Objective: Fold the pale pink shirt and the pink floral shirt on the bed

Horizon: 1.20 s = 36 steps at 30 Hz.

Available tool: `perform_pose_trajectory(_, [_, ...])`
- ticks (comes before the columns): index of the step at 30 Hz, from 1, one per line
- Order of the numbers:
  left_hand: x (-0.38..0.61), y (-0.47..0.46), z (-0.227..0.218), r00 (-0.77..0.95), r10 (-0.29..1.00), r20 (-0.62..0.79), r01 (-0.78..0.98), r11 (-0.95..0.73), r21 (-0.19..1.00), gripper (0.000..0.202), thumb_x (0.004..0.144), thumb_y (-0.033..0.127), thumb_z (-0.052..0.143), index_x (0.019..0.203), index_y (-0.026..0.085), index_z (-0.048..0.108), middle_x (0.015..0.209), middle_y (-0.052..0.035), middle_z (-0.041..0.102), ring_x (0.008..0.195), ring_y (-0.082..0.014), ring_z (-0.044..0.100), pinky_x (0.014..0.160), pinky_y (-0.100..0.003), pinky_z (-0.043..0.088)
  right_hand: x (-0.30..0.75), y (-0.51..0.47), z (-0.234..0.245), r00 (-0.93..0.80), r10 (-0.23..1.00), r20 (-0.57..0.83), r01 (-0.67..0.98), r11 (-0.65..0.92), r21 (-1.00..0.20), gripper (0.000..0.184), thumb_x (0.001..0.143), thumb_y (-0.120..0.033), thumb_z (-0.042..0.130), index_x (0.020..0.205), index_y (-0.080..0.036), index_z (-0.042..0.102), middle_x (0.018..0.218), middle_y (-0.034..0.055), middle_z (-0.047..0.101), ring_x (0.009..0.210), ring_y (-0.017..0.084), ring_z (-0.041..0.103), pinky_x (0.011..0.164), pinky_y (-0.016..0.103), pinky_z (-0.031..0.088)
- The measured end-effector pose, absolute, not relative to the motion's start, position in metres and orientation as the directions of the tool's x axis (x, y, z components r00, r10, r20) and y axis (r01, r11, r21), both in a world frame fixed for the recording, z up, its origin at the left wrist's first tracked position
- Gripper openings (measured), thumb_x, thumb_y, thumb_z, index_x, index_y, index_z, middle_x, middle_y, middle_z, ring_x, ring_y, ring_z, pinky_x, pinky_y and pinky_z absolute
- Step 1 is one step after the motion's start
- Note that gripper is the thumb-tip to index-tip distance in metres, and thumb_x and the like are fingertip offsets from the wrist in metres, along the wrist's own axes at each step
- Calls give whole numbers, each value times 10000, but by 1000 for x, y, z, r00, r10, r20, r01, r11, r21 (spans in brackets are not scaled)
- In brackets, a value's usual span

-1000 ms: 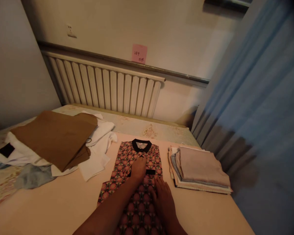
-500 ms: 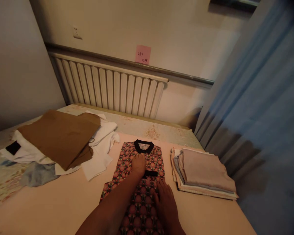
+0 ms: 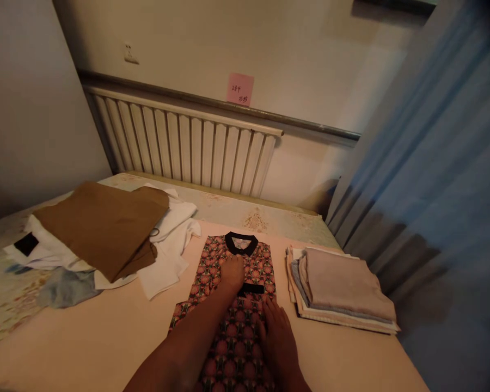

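Note:
A patterned red-and-green polo shirt [image 3: 212, 272] with a black collar lies flat on the bed, collar away from me. My left hand [image 3: 232, 272] rests palm-down on its chest just below the collar, fingers lying flat and close together. My right hand [image 3: 275, 335] lies flat lower on the shirt's right side, fingers stretched out and slightly spread. Neither hand holds anything.
A folded stack of pale cloths [image 3: 343, 286] sits right of the shirt. To the left lies a loose pile of brown [image 3: 102, 226] and white garments [image 3: 167, 256]. Behind the bed are a radiator [image 3: 188, 147] and a pink note [image 3: 240, 90]. A blue curtain [image 3: 433, 190] hangs at the right.
My view has shifted slightly. Both hands stay on the shirt, the left one a little closer to the collar.

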<state>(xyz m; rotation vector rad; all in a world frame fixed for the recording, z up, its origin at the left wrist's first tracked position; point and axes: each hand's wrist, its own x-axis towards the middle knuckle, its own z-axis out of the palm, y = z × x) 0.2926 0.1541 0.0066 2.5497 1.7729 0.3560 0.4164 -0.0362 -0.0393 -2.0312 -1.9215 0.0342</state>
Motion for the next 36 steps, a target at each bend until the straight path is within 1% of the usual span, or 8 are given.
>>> perform_pose_trajectory(5, [288,148,5,364,911,196,909,-393,137,309,913,92,392,1144,118,595,1064,-159,648,991,-252,615,812,-357,470,416,-36,-41,86,969,230,965,-24,-260,502,972,-367,394,1441,-198,447,1509,37,408,1398,240,372,1176,468,266])
perform_pose_trajectory(11, [282,140,11,437,875,207,873,-468,135,286,929,152,420,1136,140,617,1131,-143,638,1074,-268,569,895,-393,434,417,-37,-43,72,970,232,972,-16,-236,504,971,-347,394,1447,-187,435,1514,29,397,1405,239,360,1177,474,268])
perform_pose_trajectory(18, [278,137,14,486,846,217,843,-520,140,294,952,212,411,1161,158,610,1208,-139,617,1105,-278,549,914,-422,420,415,-38,-39,74,968,239,973,-18,-230,499,969,-343,395,1433,-172,456,1505,47,413,1402,251,365,1173,475,276])
perform_pose_trajectory(23, [273,135,9,520,824,224,821,-555,137,345,942,203,432,1256,172,568,1205,-139,620,1132,-282,534,934,-436,406,416,-38,-41,79,961,266,970,-12,-244,494,957,-334,421,1428,-191,467,1492,47,435,1385,249,394,1165,463,294])
perform_pose_trajectory(26, [273,133,6,532,812,240,809,-571,138,359,959,278,428,1276,167,555,1194,-152,619,1150,-293,523,946,-444,401,416,-37,-41,86,960,267,967,-16,-253,495,959,-356,424,1427,-199,470,1482,49,450,1379,248,404,1162,464,297])
perform_pose_trajectory(29, [272,137,3,547,797,255,793,-591,149,342,967,372,429,1212,195,590,1171,-131,624,1144,-277,529,947,-421,411,415,-36,-41,96,962,254,966,-28,-257,494,961,-361,416,1425,-199,473,1482,49,452,1384,248,396,1166,465,286])
perform_pose_trajectory(33, [264,158,1,506,822,263,814,-555,170,276,963,260,412,1124,181,622,1072,-113,648,1063,-238,575,934,-376,433,416,-35,-41,89,968,236,966,-27,-257,501,965,-357,406,1435,-193,457,1494,46,436,1392,246,381,1172,464,277])
perform_pose_trajectory(36, [255,177,-4,435,858,273,853,-490,179,332,926,198,434,1217,130,578,1259,-167,589,1224,-273,499,1027,-407,379,416,-35,-40,87,969,231,967,-26,-255,498,970,-354,398,1439,-197,450,1500,41,428,1395,238,377,1172,468,280])
